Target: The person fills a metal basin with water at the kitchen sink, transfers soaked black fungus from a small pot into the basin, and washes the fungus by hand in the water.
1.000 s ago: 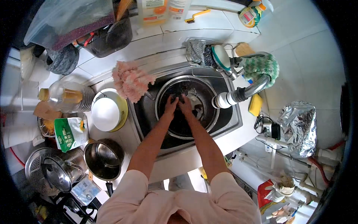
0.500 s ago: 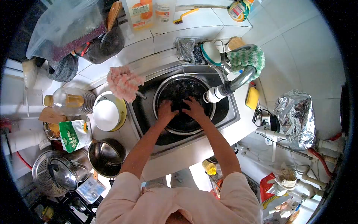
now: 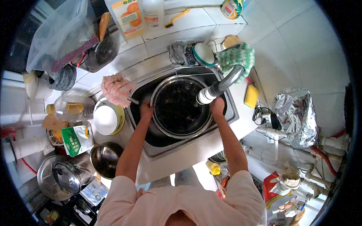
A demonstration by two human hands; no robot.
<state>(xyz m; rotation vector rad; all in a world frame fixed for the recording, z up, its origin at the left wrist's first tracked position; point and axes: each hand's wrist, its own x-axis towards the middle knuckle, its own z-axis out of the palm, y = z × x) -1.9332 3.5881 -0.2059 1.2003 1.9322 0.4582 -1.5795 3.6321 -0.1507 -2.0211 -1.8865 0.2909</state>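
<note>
A round metal basin [image 3: 164,129] with dark contents sits in the sink [image 3: 149,148]. My left hand [image 3: 146,110] is at the basin's left rim, its fingers closed around the edge. On the opposite side, my right hand [image 3: 217,106] grips the right rim, partly under the end of the faucet [image 3: 205,96]. What lies inside the basin is too dark to make out.
A pink cloth [image 3: 117,89] hangs left of the sink, a green cloth [image 3: 236,60] over the faucet. White bowls [image 3: 106,119], a pot [image 3: 106,160] and a plastic bottle [image 3: 73,108] stand left. A yellow sponge [image 3: 251,96] lies right; a wire rack [image 3: 181,54] is behind.
Both hands have come out of the middle of the basin and moved apart to its left and right rims. The whole view has shifted somewhat.
</note>
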